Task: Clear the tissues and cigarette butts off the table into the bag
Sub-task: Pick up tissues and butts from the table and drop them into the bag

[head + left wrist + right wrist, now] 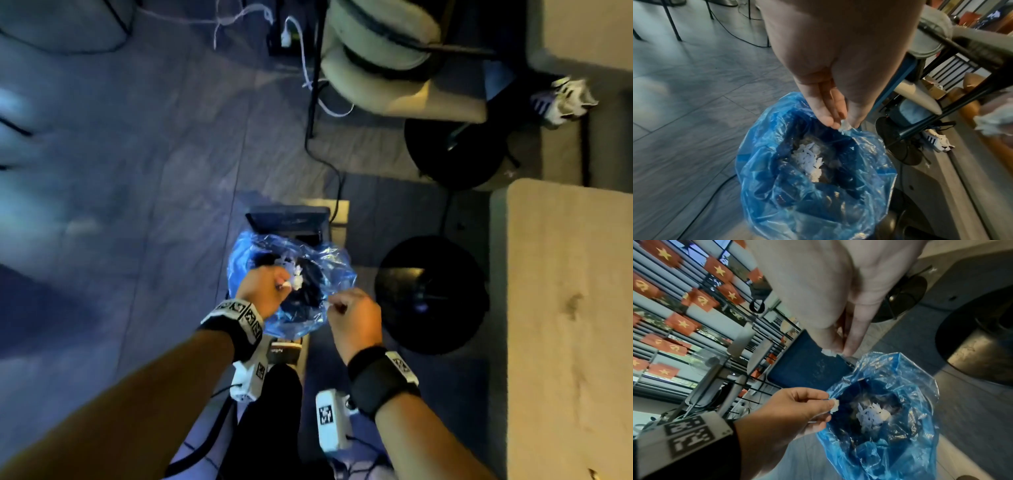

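Observation:
A blue plastic bag [329, 274] stands open on the floor below me, with white tissue pieces [809, 159] lying at its bottom. My left hand [285, 284] pinches a small white tissue scrap [844, 127] right at the bag's near-left rim. My right hand [333, 304] pinches another small tissue scrap [829, 352] at the bag's near-right rim. In the right wrist view the left hand [831, 404] holds its scrap [835, 406] over the bag's mouth [875, 402]. No cigarette butts can be made out.
The light wooden table [565, 325] runs along the right edge. Two black round table bases [431, 294] [455, 150] stand right of the bag. A dark bin [287, 221] sits behind it. A cushioned chair [394, 68], cables [335, 192] and shoes [561, 99] lie beyond.

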{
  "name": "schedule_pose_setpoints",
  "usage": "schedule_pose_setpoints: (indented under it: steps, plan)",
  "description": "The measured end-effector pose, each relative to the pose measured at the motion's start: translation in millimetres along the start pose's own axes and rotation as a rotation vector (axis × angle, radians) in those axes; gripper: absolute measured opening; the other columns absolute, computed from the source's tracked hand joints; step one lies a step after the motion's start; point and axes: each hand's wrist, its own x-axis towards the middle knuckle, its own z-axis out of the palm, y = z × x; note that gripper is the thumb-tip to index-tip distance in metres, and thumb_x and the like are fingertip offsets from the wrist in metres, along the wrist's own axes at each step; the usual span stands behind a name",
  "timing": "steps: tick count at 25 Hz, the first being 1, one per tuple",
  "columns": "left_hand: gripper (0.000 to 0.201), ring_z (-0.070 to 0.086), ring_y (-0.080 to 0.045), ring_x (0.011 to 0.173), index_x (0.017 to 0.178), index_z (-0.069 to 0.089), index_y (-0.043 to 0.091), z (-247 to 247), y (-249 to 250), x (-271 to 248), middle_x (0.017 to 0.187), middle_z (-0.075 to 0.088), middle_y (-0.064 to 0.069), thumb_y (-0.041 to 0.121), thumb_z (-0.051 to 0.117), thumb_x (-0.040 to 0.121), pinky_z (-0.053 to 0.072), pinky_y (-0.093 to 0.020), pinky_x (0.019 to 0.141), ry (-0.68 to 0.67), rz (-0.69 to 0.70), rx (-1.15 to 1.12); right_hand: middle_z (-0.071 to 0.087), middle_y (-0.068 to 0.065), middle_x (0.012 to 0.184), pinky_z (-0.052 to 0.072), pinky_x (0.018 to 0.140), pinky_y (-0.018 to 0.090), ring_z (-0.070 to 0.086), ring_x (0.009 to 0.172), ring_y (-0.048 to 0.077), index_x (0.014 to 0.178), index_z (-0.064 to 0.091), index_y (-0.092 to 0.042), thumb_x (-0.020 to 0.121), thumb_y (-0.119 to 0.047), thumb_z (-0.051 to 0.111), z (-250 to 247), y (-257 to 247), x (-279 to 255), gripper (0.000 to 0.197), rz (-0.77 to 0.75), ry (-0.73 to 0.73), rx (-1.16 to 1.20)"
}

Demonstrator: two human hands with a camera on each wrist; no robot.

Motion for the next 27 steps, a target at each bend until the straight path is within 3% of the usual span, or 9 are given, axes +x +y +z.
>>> schedule_pose_setpoints:
  steps: [2,4,6,7,10,12,17,19,27]
  plan:
    - [0.011,0.066,-0.025,0.084,0.075,0.063,0.023,4,-15,13,0.076,0.066,0.001,0.019,0.071,0.081,0.047,-0.028,0.074,-0.057,-0.011,0.024,0.065,0.003,0.101,0.042,0.081,0.013,0.064,0.088,0.017,0.095,0.076,-0.011,0.084,-0.006,0.066,18,-1,21,0.015,0.012,-0.014,-0.004]
    - [0.014,0.061,-0.017,0.087,0.091,0.067,0.024,5,-24,17,0.083,0.061,0.005,0.021,0.075,0.081,0.039,-0.019,0.076,-0.095,-0.035,0.02,0.061,0.002,0.105,0.048,0.086,0.02,0.064,0.088,0.018,0.098,0.076,-0.011,0.087,-0.007,0.064,35,-1,40,0.017,0.036,-0.055,-0.011]
    - [0.042,0.06,-0.013,0.088,0.12,0.065,0.022,3,-39,17,0.099,0.063,0.006,0.028,0.078,0.08,0.041,-0.021,0.078,-0.09,-0.094,0.009,0.06,0.002,0.107,0.048,0.087,0.021,0.064,0.09,0.018,0.101,0.076,-0.012,0.088,-0.009,0.064,54,0,55,0.017,0.059,-0.09,-0.01]
    - [0.048,0.062,-0.015,0.09,0.125,0.063,0.023,2,-47,15,0.104,0.065,0.006,0.033,0.078,0.081,0.044,-0.023,0.08,-0.089,-0.116,0.017,0.059,0.002,0.108,0.049,0.089,0.021,0.064,0.091,0.016,0.103,0.075,-0.012,0.089,-0.011,0.065,61,1,60,0.018,0.074,-0.103,0.007]
    - [0.051,0.068,-0.02,0.097,0.126,0.061,0.03,0,-64,5,0.119,0.068,0.005,0.048,0.073,0.081,0.052,-0.032,0.089,-0.068,-0.151,0.098,0.063,0.003,0.116,0.053,0.096,0.03,0.066,0.097,0.015,0.115,0.071,-0.014,0.089,-0.013,0.066,65,4,65,0.027,0.141,-0.195,0.13]
    - [0.045,0.069,-0.022,0.096,0.125,0.062,0.028,0,-62,-8,0.118,0.069,0.004,0.045,0.07,0.084,0.052,-0.034,0.09,-0.064,-0.154,0.098,0.065,0.003,0.118,0.05,0.098,0.028,0.064,0.103,0.015,0.124,0.066,-0.014,0.091,-0.011,0.064,54,5,57,0.033,0.205,-0.28,0.201]
    - [0.033,0.068,-0.026,0.101,0.118,0.067,0.023,6,-24,-35,0.107,0.073,-0.002,0.033,0.069,0.086,0.052,-0.036,0.091,-0.132,-0.136,0.119,0.066,-0.004,0.093,0.04,0.078,0.01,0.06,0.089,0.005,0.117,0.07,-0.012,0.093,-0.015,0.062,8,19,23,0.025,0.192,-0.354,0.179]
    - [0.033,0.069,-0.027,0.098,0.117,0.068,0.019,8,-1,-40,0.1,0.073,-0.003,0.03,0.071,0.086,0.052,-0.034,0.089,-0.109,-0.069,0.095,0.072,0.0,0.096,0.04,0.073,0.008,0.06,0.086,0.004,0.111,0.073,-0.012,0.092,-0.017,0.063,-12,20,6,0.022,0.111,-0.36,0.148]
    - [0.022,0.07,-0.013,0.089,0.108,0.073,0.017,33,137,-101,0.098,0.075,0.002,0.025,0.071,0.087,0.054,-0.025,0.088,-0.105,0.272,0.031,0.076,-0.001,0.103,0.053,0.088,0.029,0.069,0.094,0.012,0.103,0.076,-0.017,0.088,-0.024,0.065,-119,44,-116,0.019,-0.038,-0.106,0.191]
